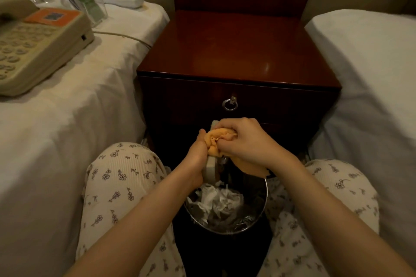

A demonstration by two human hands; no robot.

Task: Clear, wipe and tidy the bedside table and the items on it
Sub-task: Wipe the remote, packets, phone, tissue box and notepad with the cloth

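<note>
The left hand [198, 153] is gripping a pale item [211, 170], its kind hard to tell, just in front of the table [238, 51] and below its drawer ring [230, 104]. The right hand [245, 139] is clutching an orange cloth [219, 139], bunching it against the top of that item with its fingers curling tight round the fabric. A tail of cloth is hanging down below the wrist. Both hands are meeting over a bin [265, 193], which is standing on the floor in front of the table, between the person's knees, and holding crumpled white paper [216, 202]. The table top is shining, catching a small reflection of light. To the table's left, on a bed [67, 119], a beige phone [38, 45] is sitting with its cord trailing toward the table. Farther back on that bed, a clear card holder [87, 4] and a white remote [126, 0] are lying. To the table's right, a white pillow [371, 74] is resting.
</note>
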